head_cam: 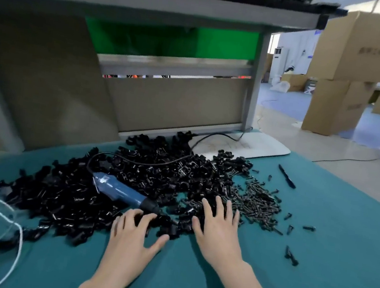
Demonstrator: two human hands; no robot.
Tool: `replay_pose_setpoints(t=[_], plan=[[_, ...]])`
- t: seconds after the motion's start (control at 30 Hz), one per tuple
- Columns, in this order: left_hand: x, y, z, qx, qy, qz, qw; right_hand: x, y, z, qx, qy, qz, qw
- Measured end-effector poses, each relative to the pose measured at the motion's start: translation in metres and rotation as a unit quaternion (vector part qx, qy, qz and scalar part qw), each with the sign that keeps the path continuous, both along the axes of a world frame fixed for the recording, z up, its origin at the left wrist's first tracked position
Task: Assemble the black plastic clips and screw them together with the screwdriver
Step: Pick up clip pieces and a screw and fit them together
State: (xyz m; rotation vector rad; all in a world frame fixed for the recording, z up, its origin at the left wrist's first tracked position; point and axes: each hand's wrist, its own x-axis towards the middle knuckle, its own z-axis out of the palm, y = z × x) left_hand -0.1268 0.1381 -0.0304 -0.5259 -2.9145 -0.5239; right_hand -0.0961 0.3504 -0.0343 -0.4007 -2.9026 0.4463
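Both hands are down at the near edge of the heap of black plastic clips [152, 177] on the teal desk [312, 264]. The right hand [218, 227] lies flat, fingers spread, on the clips. The left hand [133, 234] has its fingers bent down into the clips with the thumb wide; I can't tell whether it holds one. The blue electric screwdriver [119, 191] lies on the heap, tip just beyond the left hand, its white label blurred. Black screws [258, 203] are scattered to the right, with a black pen [287, 176] beyond them. The print on the cardboard box [361, 47] is unreadable.
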Motion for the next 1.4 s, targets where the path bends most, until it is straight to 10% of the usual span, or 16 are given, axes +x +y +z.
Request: replay_pose_setpoints(t=[0.63,0.8,0.93,1.2,1.4], plan=[[-0.024,0.012,-0.004,0.048,0.127,-0.119,0.984,-0.028,0.021,0.006,-0.104,0.170,0.013,0.980],[-0.021,0.005,-0.001,0.182,0.058,-0.095,0.977,-0.029,0.021,0.003,-0.089,0.152,0.008,0.984],[-0.021,0.000,0.008,0.397,-0.053,0.015,0.916,-0.022,0.013,0.011,-0.072,0.195,0.023,0.978],[-0.022,-0.010,0.013,0.570,0.043,0.087,0.816,-0.016,-0.064,0.011,0.063,0.254,0.212,0.942],[-0.062,-0.082,0.027,0.513,0.211,0.187,0.811,-0.027,-0.138,0.004,0.132,0.146,0.272,0.942]])
